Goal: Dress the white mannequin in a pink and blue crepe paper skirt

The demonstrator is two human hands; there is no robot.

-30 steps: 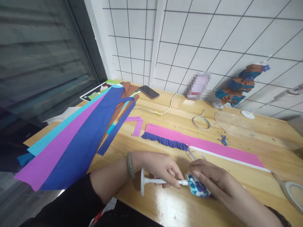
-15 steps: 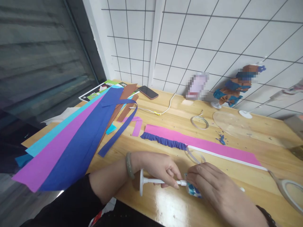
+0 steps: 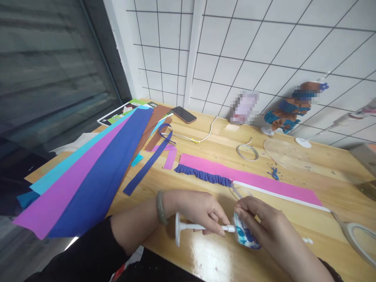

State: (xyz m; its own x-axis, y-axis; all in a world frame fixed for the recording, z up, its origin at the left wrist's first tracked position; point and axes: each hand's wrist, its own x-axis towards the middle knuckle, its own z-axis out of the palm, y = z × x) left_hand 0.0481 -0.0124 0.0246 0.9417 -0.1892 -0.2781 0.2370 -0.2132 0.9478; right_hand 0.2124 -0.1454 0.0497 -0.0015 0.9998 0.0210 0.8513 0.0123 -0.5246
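Note:
My left hand (image 3: 202, 211) is closed around the thin rod of a white plastic stand (image 3: 178, 229), which lies nearly level with its round base toward my wrist. At the rod's other end is a blue-and-white patterned piece (image 3: 244, 235), tapered and shiny. My right hand (image 3: 268, 225) pinches that piece from above with thumb and fingers, hiding part of it. Just beyond the hands lies a pink paper strip (image 3: 249, 176) with white tape along its near edge. A pleated blue paper ruffle (image 3: 202, 175) runs along the left part of that edge.
Long blue (image 3: 102, 164), purple and light-blue paper sheets fan out at left, beside a narrow blue strip (image 3: 148, 168). A phone (image 3: 184, 114) and a white cable (image 3: 205, 135) lie behind. Tape rolls (image 3: 247, 152) and a ruffled brown-and-blue figure (image 3: 289, 109) are toward the right.
My right hand has turned and lifted slightly, uncovering more of the blue-and-white piece. The stand has shifted a little right and down. The narrow blue strip's upper end has curled off the blue sheet.

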